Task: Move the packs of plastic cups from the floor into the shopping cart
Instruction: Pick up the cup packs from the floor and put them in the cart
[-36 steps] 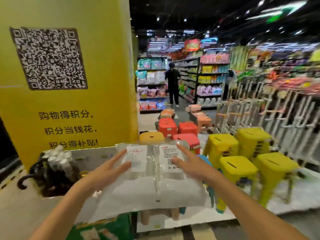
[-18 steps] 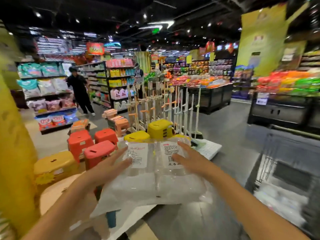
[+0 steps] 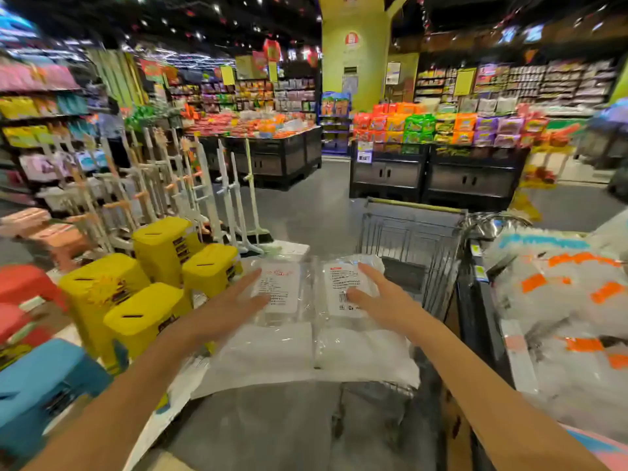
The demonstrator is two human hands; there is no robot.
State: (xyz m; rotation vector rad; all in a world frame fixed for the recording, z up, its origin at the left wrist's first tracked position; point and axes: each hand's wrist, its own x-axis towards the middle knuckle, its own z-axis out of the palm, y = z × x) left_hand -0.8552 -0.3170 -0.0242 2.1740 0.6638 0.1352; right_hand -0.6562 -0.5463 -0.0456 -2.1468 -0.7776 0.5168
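Supermarket aisle with a grey floor [image 3: 299, 212], seen from head height, blurred towards the edges. At far left stand plastic stools: a blue stool [image 3: 40, 379] nearest, red stools [image 3: 20, 283] behind it, then a cluster of yellow stools [image 3: 102, 290] with dark stickers too blurred to read. Behind them is a row of white upright racks [image 3: 170, 185].

In the centre, two bare arms reach forward and carry two packs of plastic cups [image 3: 306, 348] side by side, raised above the floor. The packs are clear film over white stacked cups. Each bears a white label with a red heading and small black print; the right one shows a barcode. None of the writing can be read. The left hand [image 3: 234, 307] lies flat on the left pack, its fingers straight and spread over the label. The right hand [image 3: 377, 297] lies flat on the right pack in the same way, fingers apart.

Just beyond and to the right of the packs is the wire shopping cart [image 3: 411, 239]; what it holds cannot be made out. Behind it, dark display bins [image 3: 435, 175] hold orange, green and purple snack packets. At far right are clear bags [image 3: 560, 300] with orange and blue print, blurred.
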